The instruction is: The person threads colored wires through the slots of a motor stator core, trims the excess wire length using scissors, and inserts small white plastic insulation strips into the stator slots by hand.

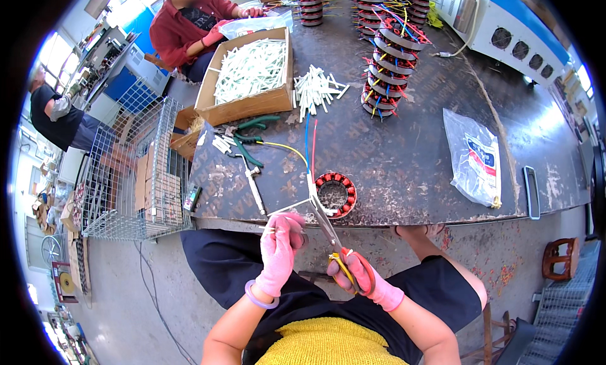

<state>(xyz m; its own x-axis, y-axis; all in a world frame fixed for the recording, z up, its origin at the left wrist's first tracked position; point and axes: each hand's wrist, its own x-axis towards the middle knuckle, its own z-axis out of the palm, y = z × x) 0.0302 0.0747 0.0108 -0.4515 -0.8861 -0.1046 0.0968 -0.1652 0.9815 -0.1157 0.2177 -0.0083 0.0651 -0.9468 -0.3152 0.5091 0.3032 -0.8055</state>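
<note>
My left hand (pixel 282 242), in a pink glove, pinches a thin white cord (pixel 290 208) that runs taut to the right. My right hand (pixel 363 280), also gloved in pink, grips a pair of scissors (pixel 327 229) with yellow and red handles. The blades point away from me and meet the cord's right end; whether they are apart there I cannot tell. Just right of the blades, a ring-shaped motor stator (pixel 352 194) with red windings lies at the table's near edge. Blue, red and yellow lead wires (pixel 307 138) stretch away beside it, partly in a white sleeve.
Green-handled pliers (pixel 249 140) and a slim white-handled tool (pixel 254 187) lie to the left. Beyond are a cardboard box (pixel 246 111) of white tubes, a loose tube pile (pixel 315 90) and stacked stators (pixel 391 65). A plastic bag (pixel 473 160) lies right. A co-worker (pixel 189 30) sits far left.
</note>
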